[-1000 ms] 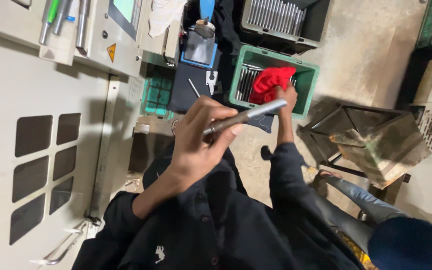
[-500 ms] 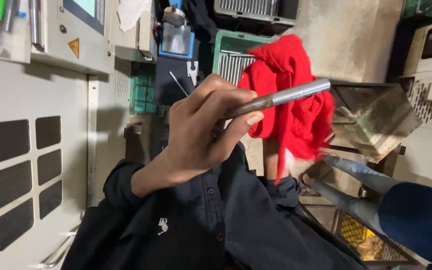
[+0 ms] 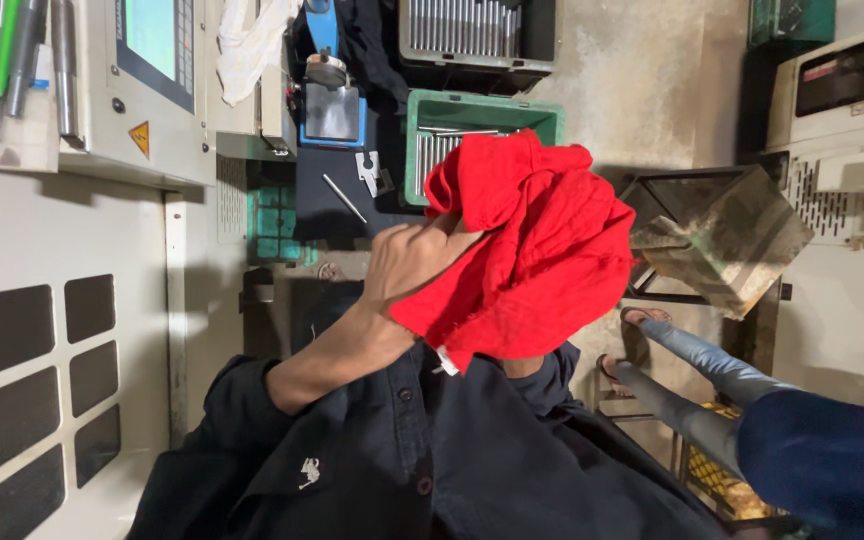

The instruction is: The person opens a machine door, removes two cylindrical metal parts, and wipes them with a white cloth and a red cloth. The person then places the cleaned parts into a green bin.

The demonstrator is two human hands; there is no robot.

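A large pale machine cabinet (image 3: 62, 330) fills the left side of the view, its face carrying dark square panels, with a control panel (image 3: 157, 50) and screen mounted above it at far left. A second pale machine (image 3: 847, 120) stands at the far right, and between the two lies a stretch of bare concrete floor (image 3: 642, 80). The person wears a dark buttoned shirt (image 3: 402, 470), which takes up the near centre. Another person in a blue top and jeans (image 3: 712, 370) stands near right, sandalled feet by a metal frame. A red cloth (image 3: 532, 250) hangs bunched in the middle of the view, draped so that it covers whatever lies beneath it. One hand (image 3: 407, 265) is raised at centre, fingers curled closed, with the cloth wrapped over its fingertips; it appears to grip something under the fabric, though what that is cannot be told. The other hand is hidden entirely behind the cloth, so its state cannot be told; only a dark cuff shows below the fabric. Beyond the cloth, a green crate (image 3: 482, 125) sits on the floor holding metal rods laid side by side, presumably kept within reach of the work position. A grey crate (image 3: 477, 30) of similar rods sits farther off. A small wrench (image 3: 367, 170) lies on a dark mat beside the green crate.
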